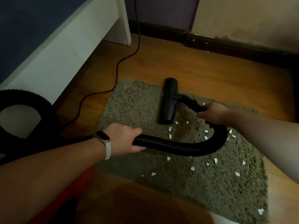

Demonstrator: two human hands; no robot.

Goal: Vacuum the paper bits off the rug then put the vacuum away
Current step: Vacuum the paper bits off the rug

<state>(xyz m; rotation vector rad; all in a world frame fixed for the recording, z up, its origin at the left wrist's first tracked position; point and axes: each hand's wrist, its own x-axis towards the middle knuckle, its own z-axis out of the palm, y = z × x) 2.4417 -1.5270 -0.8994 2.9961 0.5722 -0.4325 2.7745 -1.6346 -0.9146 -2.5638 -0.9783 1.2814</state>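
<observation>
A shaggy grey-green rug (132, 107) lies on the wooden floor. Several white paper bits (192, 168) are scattered over its middle and right part. The black vacuum floor head (169, 101) rests flat on the rug's far side. My right hand (213, 112) grips the black tube just behind the head. My left hand (126, 138), with a white-strapped watch on the wrist, holds the ribbed black hose (178, 145), which curves between the two hands and loops away at far left (24, 97).
A white bed frame (64, 50) with a dark mattress fills the upper left. A black power cord (118, 67) runs along the floor from the wall past the rug's left corner. Dark skirting (242, 46) lines the back wall. Something red (72, 191) sits under my left forearm.
</observation>
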